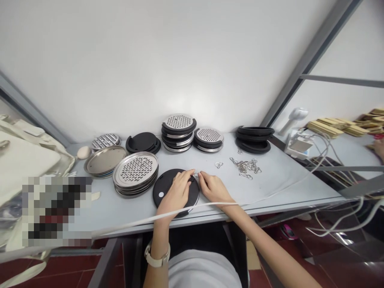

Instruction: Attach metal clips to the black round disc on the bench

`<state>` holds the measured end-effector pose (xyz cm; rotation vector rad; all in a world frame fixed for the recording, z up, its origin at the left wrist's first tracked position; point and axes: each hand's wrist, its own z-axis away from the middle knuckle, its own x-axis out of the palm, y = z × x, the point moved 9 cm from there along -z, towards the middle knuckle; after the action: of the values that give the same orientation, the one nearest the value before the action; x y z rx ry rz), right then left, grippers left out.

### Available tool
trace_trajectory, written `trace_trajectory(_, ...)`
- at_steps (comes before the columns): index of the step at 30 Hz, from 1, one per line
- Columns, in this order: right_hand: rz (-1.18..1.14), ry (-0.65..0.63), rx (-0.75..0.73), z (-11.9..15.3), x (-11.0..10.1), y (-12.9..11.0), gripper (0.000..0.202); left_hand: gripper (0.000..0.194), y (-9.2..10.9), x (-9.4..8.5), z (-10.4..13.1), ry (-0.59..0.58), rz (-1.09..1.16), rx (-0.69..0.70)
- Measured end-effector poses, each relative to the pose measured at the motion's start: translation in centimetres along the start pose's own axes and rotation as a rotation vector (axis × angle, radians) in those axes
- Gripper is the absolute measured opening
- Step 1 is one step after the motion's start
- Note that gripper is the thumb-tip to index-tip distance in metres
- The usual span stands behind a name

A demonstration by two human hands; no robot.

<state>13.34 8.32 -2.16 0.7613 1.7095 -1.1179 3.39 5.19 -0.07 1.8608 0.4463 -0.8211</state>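
A black round grater base (163, 186) lies on the table in front of me, with a small white dot on its left side. My left hand (177, 191) rests over it, fingers closed on its upper right edge. Beside that edge, my right hand (215, 188) pinches a small metal wire clip (196, 174); the fingers partly hide it. To the right lie a loose wire clip (219, 165) and a pile of similar clips (246, 165). Left of the base stands a stack of round metal grater plates (139, 169).
Behind are stacked graters with black rims (179, 124), a shorter grater stack (209, 136), black bases (144, 142) and black rings (255, 146). A white cable (240, 203) crosses the view in front of my forearms. Wooden pieces (330, 125) lie on a neighbouring table.
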Motion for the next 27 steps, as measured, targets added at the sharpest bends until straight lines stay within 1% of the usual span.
trace_trajectory(5, 0.043, -0.056, -0.065, 0.11, 0.49, -0.53, 0.033, 0.043, -0.38, 0.16, 0.02, -0.008, -0.017, -0.008)
trace_trajectory(10, 0.059, -0.033, -0.028, -0.07, 0.38, -0.19, 0.035, 0.043, -0.12, 0.02, 0.07, -0.016, 0.001, -0.012)
trace_trajectory(15, 0.068, -0.037, -0.059, -0.18, 0.62, -0.43, 0.032, 0.043, 0.11, -0.04, -0.04, -0.011, -0.012, 0.004)
trace_trajectory(20, 0.011, -0.047, -0.096, 0.02, 0.51, -0.83, 0.036, 0.043, -0.39, 0.24, -0.02, -0.021, -0.021, -0.001)
trace_trajectory(22, 0.012, -0.047, -0.081, 0.02, 0.44, -0.82, 0.037, 0.042, -0.59, 0.35, 0.01, -0.025, -0.031, -0.006)
trace_trajectory(27, 0.079, -0.041, 0.02, -0.3, 0.42, -0.25, 0.039, 0.043, -0.45, 0.4, -0.01, -0.033, -0.042, 0.008)
